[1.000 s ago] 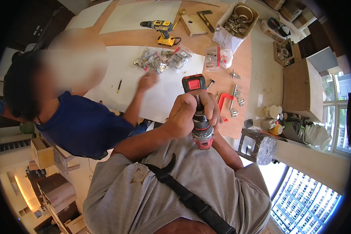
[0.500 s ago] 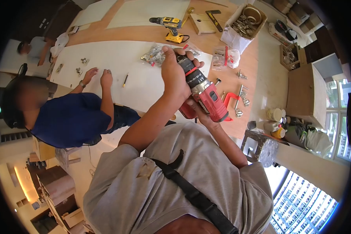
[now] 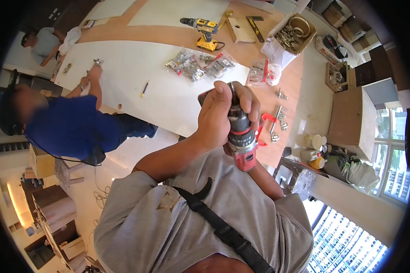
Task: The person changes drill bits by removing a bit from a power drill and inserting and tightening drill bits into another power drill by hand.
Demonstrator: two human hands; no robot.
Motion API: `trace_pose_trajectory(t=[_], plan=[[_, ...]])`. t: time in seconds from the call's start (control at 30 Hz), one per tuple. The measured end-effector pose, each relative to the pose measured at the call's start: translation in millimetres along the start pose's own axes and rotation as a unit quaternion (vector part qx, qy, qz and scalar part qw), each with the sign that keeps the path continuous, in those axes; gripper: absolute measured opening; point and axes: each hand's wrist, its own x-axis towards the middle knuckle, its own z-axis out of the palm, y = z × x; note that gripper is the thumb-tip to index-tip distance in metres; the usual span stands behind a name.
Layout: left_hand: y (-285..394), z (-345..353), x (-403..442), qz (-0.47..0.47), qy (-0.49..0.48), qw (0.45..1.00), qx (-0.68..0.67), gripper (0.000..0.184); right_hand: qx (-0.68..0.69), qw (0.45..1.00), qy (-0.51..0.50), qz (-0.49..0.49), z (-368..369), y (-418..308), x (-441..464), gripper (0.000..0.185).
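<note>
A red and black cordless drill [image 3: 244, 157] is held above the near edge of the table, its chuck end pointing away from me. My left hand [image 3: 214, 116] wraps around the chuck, thumb on one side and fingers on the other. Beneath the drill, my right hand [image 3: 227, 149] grips it around the handle; most of that hand is hidden behind the drill and my left hand. Part of the drill's base shows to the left of my left hand. Beyond it lie clear bags of metal hinges [image 3: 185, 64] on a white panel [image 3: 123, 59].
A yellow drill [image 3: 205, 32] stands at the back, near a square [image 3: 255, 28]. On the right are a box of metal hardware [image 3: 282, 49], a red clamp [image 3: 268, 119] and loose hinges [image 3: 282, 122]. A co-worker in blue [image 3: 73, 127] leans over the panel at left; a pencil [image 3: 145, 88] lies there.
The drill has turned more upright in view and come lower, and my left hand now closes around its chuck. The co-worker has reached further left to the hinges on the panel.
</note>
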Motion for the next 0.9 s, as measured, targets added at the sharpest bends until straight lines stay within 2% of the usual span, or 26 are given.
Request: trace_pose_trajectory(t=[0.03, 0.07, 0.17, 0.47, 0.9], plan=[[1, 2, -4, 0.006, -0.038, 0.999, 0.017, 0.063, 0.007, 1.0, -0.006, 0.001, 1, 0, -4, 0.03], [0, 4, -8, 0.013, -0.065, 0.997, -0.044, 0.06, 0.012, 1.0, -0.01, 0.003, 2, 0, -8, 0.03], [2, 7, -11, 0.037, -0.114, 0.993, -0.018, 0.059, 0.027, 0.999, -0.013, 0.013, 6, 4, -16, 0.03], [2, 7, -17, 0.005, -0.124, 0.992, 0.004, 0.061, 0.062, 0.996, 0.015, 0.066, 28, 26, -19, 0.03], [-5, 3, -24, -0.006, -0.129, 0.991, 0.025, 0.068, 0.078, 0.992, 0.032, 0.091, 41, 25, -27, 0.029]])
